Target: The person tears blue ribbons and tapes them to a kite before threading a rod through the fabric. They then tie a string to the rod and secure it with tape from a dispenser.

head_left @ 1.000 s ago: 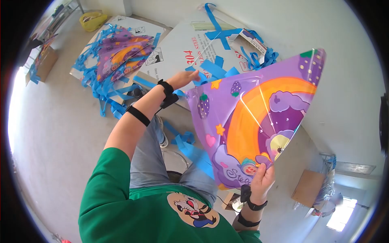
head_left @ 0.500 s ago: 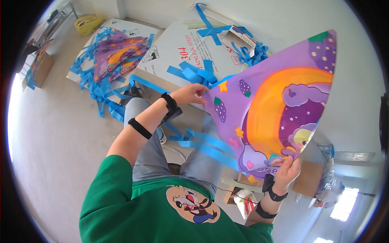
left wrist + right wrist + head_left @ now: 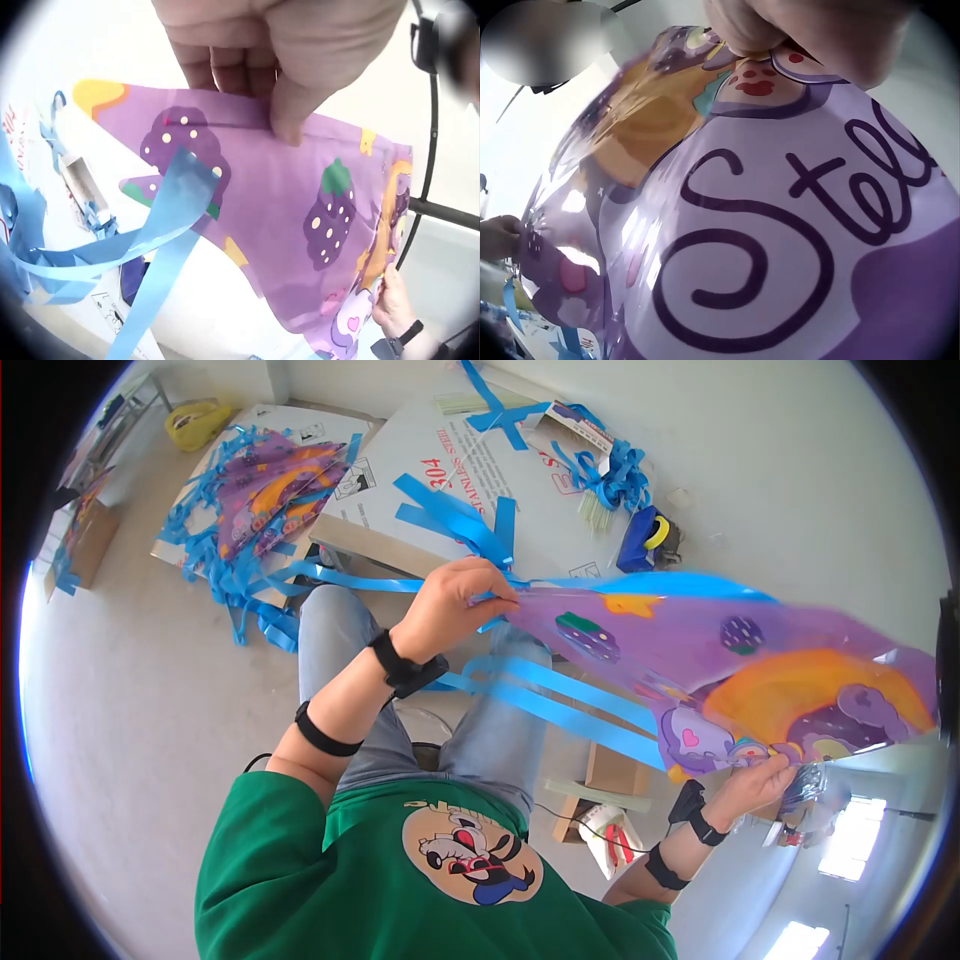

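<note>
A purple kite (image 3: 690, 650), printed with an orange crescent, berries and stars, stretches between my two hands. My left hand (image 3: 452, 605) pinches its left corner; in the left wrist view the thumb (image 3: 292, 112) lies on the printed face, with fingers behind the edge. My right hand (image 3: 752, 788) grips the near edge at the right, close to the lettering (image 3: 750, 255) seen large in the right wrist view. Long blue ribbon tails (image 3: 590, 715) run under the kite across my legs. Another bunch of blue ribbon (image 3: 455, 515) lies just beyond my left hand.
A white-covered board (image 3: 410, 450) with red lettering stands ahead, bearing a blue tape dispenser (image 3: 640, 542), a small open box (image 3: 572, 432) and curled ribbon (image 3: 622, 480). More purple kites (image 3: 285, 480) with ribbons lie at the left. A yellow bag (image 3: 197, 425) sits behind them.
My left hand has come off the blue ribbons at the board and taken the kite's corner. My right hand has moved right, swinging the kite rightward and tilting it flatter, with the tails trailing.
</note>
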The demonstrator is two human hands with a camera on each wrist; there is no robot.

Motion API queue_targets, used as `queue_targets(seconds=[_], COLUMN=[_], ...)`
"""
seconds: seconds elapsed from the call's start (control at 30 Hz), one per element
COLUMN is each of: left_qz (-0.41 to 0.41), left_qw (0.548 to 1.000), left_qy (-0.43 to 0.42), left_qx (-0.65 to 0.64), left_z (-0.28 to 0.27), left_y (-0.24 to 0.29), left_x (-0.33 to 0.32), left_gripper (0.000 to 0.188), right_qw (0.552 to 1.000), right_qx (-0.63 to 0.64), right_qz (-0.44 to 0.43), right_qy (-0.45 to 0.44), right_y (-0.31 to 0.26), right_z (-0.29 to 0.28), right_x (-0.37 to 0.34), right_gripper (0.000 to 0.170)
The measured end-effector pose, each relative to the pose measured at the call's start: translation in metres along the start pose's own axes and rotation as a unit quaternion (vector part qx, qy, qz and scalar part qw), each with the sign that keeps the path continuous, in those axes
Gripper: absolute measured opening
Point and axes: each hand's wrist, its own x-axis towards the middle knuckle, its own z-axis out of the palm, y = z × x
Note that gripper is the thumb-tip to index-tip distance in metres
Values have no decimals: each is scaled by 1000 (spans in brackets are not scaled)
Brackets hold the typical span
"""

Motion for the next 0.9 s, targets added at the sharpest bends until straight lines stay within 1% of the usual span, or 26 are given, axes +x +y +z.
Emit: queue_targets(seconds=[0.03, 0.07, 0.1, 0.13, 0.17, 0.23, 0.27, 0.3, 0.37, 0.4, 0.47, 0.5, 0.6, 0.67, 0.7, 0.77, 0.83, 0.87, 0.9], left_qz=[-5, 51, 107, 139, 135, 201, 223, 220, 260, 259, 286, 286, 275, 247, 249, 206, 197, 213, 231], left_qw=[1000, 998, 991, 984, 985, 963, 958, 960, 953, 954, 947, 948, 953, 960, 961, 971, 975, 972, 968], left_qy=[-3, 10, 24, 34, 32, 65, 65, 61, 70, 67, 72, 69, 50, 20, 17, -67, -70, -52, -34], left_qx=[-4, 36, 76, 105, 104, 165, 166, 163, 140, 136, 124, 118, 119, 129, 122, 101, 80, 87, 95], left_z=[-1, -2, -4, -5, -7, -8, -8, -7, -5, -4, -2, -1, 4, 7, 11, 19, 29, 31, 33], left_y=[7, 14, 22, 30, 37, 47, 48, 49, 49, 49, 48, 49, 56, 58, 61, 67, 69, 70, 71], left_x=[-3, -6, -10, -12, -15, -22, -26, -28, -32, -34, -38, -39, -41, -40, -41, -45, -54, -55, -62], left_gripper=[15, 17, 19, 22, 22, 24, 27, 27, 32, 32, 38, 38, 42, 40, 40, 40, 39, 39, 39], right_qw=[996, 984, 984, 979, 972, 973, 972, 972, 973, 973, 973, 973, 973, 974, 974, 974, 974, 974, 974], right_qx=[84, 167, 163, 186, 210, 206, 206, 205, 202, 201, 199, 197, 188, 182, 179, 174, 173, 174, 177], right_qz=[34, 68, 70, 68, 67, 74, 78, 83, 90, 93, 99, 101, 105, 106, 107, 108, 109, 109, 108], right_qy=[5, 11, 9, 46, 82, 78, 76, 74, 71, 70, 69, 70, 79, 87, 90, 95, 95, 94, 95], right_y=[15, 28, 22, 13, 6, -6, -11, -10, -14, -18, -21, -24, -23, -27, -22, -23, -37, -49, -61], right_z=[-1, -6, -5, 4, 12, 8, 16, 14, 19, 18, 26, 35, 38, 34, 39, 37, 43, 35, 41], right_x=[-1, -3, -8, -12, -15, -29, -32, -24, -31, -36, -34, -34, -29, -36, -15, -28, -43, -59, -74], right_gripper=[22, 20, 20, 20, 19, 19, 19, 19, 19, 19, 19, 19, 20, 20, 20, 20, 20, 20, 20])
